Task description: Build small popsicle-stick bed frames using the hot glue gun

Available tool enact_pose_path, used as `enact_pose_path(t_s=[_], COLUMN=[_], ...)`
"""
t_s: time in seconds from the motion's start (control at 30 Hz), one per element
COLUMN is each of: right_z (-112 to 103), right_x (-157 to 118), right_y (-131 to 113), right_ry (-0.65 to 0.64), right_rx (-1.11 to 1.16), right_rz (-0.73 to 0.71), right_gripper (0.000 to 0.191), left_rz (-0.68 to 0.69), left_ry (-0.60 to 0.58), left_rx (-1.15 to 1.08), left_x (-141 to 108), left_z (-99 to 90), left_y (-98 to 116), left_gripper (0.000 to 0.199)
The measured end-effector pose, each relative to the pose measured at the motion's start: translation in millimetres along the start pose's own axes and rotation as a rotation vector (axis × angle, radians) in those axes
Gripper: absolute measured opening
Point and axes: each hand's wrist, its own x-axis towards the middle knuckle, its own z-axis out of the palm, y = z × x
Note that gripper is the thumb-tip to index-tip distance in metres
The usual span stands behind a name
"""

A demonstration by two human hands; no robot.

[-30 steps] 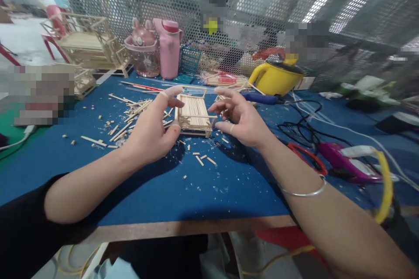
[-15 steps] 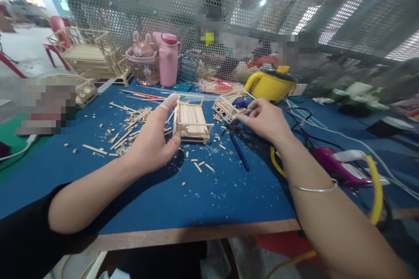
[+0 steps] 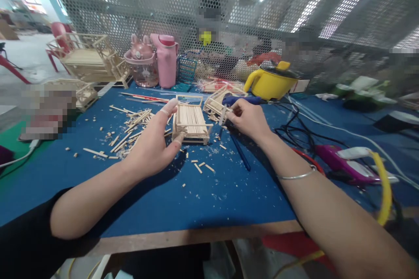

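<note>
Going by the head view, the small stick frame [image 3: 190,116] on the blue table [image 3: 196,205] is slatted and railed, its left side flanked by the half-open left hand [image 3: 153,144]; a pale strip [image 3: 223,115] is pinched by the right hand [image 3: 250,120], loose sticks [image 3: 122,139] left unfitted.

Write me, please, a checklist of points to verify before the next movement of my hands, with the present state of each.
1. Small stick model stands level on the table: ok.
2. Left hand has a firm hold of it: cannot tell; thumb and fingers are at its left side.
3. Right hand has the pale strip at its fingertips: ok.
4. Space in front of the model is free of wood scraps: not ok, several lie there.
5. Yellow pot is apart from both hands: ok, it stands beyond them.
</note>
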Motion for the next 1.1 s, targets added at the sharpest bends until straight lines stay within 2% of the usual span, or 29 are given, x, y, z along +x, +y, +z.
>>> enact_pose_path(t_s=[0.13, 0.2, 0.3, 0.37, 0.43, 0.5, 0.6, 0.73, 0.83, 1.0, 1.1], right_z=[-7, -17, -33, -38, -36, -27, -9, 2, -5, -25, -24], right_x=[-2, -6, -15, -18, -18, -15, -6, 5, 8, 2, 1], right_y=[-6, -11, -21, -26, -27, -23, -17, -16, -10, 17, 30], right_ry=[-0.112, -0.132, 0.049, 0.158, 0.152, 0.06, -0.017, 0.003, -0.05, -0.074, -0.056], right_rx=[0.002, -0.003, 0.088, 0.132, 0.061, -0.068, -0.137, -0.104, -0.152, -0.091, -0.072], right_rz=[0.012, 0.018, -0.032, -0.092, -0.073, 0.047, 0.19, 0.106, 0.05, -0.003, 0.028], right_gripper=[0.011, 0.026, 0.042, 0.039, 0.029, 0.02, 0.03, 0.02, 0.02, 0.027, 0.029], left_rz=[-0.002, 0.015, 0.048, 0.053, 0.038, 0.021, 0.037, 0.042, 0.023, 0.027, 0.022], left_ry=[0.001, 0.011, 0.018, 0.011, 0.01, 0.02, 0.032, 0.014, 0.015, 0.01, 0.007], left_rx=[0.013, 0.024, 0.041, 0.041, 0.033, 0.03, 0.036, 0.017, 0.021, 0.031, 0.025], left_x=[0, 0, 1, 2, 2, 2, 2, 1, 1, 1, 1], left_z=[-0.3, -0.4, -0.2, 0.2, 0.7, 1.1, 1.1, 0.2, -0.5, -0.5, 0.3], left_y=[0, 1, 0, -1, -2, -3, -3, -2, -2, -1, -1], left_gripper=[0.078, 0.078, 0.08, 0.08, 0.08, 0.08, 0.08, 0.077, 0.076, 0.074, 0.075])
